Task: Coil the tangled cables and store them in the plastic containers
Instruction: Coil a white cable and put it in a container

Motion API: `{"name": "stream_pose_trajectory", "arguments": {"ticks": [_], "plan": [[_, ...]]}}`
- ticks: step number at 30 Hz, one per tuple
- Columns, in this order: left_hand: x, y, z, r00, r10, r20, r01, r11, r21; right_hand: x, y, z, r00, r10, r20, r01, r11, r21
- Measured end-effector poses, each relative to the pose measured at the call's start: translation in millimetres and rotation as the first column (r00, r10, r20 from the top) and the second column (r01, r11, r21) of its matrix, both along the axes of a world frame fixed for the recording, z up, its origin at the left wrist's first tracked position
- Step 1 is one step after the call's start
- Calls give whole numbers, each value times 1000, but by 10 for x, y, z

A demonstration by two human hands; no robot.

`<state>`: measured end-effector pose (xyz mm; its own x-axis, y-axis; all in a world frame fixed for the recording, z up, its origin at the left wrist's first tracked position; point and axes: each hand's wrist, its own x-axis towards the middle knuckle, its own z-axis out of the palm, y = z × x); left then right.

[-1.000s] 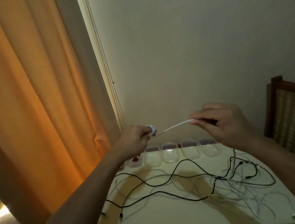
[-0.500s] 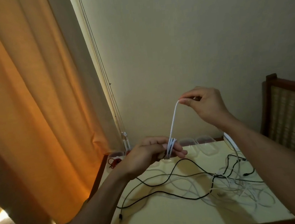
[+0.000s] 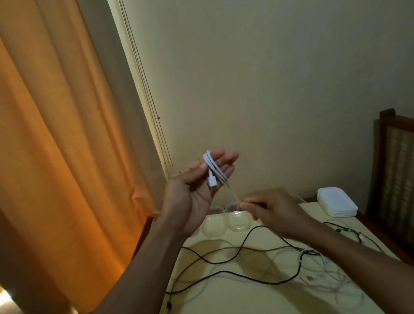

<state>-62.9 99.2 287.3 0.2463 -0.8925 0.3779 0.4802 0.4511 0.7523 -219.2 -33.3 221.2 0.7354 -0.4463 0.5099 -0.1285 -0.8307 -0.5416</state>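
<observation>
White cable (image 3: 213,167) over left hand (image 3: 194,195) fingers (image 3: 227,158): smooth, faintly glossy plastic sheath. Containers (image 3: 238,222) below right hand (image 3: 277,210) fingers (image 3: 245,205): clear, shiny plastic.

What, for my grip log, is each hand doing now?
Left hand: thumb pins white cable coil on straight fingers.
Right hand: pinches that coil's loose end.
</observation>
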Motion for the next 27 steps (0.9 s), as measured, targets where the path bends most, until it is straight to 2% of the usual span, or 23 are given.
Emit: {"name": "stream_pose_trajectory", "arguments": {"ticks": [3, 6, 9, 14, 17, 20, 22, 24, 27], "plan": [[112, -86, -23, 991, 137, -1, -137, 990, 27, -93, 259, -21, 1000, 16, -7, -17, 998, -57], [188, -111, -87, 956, 239, 172, -258, 961, 99, -216, 372, 97, 998, -33, -53, 24, 987, -161], [247, -110, -164, 836, 316, 448, -389, 918, 80, -319, 415, 309, 991, -83, -108, 53, 966, -254], [247, -26, -129, 592, 308, 745, -460, 888, -1, -420, 481, 730, 985, -106, -137, 55, 942, -332], [184, -8, -22, 466, 226, 856, -422, 907, -10, -419, 449, 1000, 997, -56, -56, 30, 917, -399], [114, -49, 62, 382, 249, 890, -430, 901, -67, -314, 411, 1187, 998, 64, 26, -41, 859, -510], [61, -58, 114, 414, 226, 882, -378, 924, -60, -226, 364, 1288, 993, 96, 61, -44, 823, -567], [52, -42, 125, 496, 180, 850, -306, 952, -23, -161, 287, 1414, 988, 107, 110, -22, 806, -592], [98, -11, 111, 576, 146, 804, -236, 972, -7, -106, 139, 1576, 983, 98, 157, 1, 847, -532]]}}
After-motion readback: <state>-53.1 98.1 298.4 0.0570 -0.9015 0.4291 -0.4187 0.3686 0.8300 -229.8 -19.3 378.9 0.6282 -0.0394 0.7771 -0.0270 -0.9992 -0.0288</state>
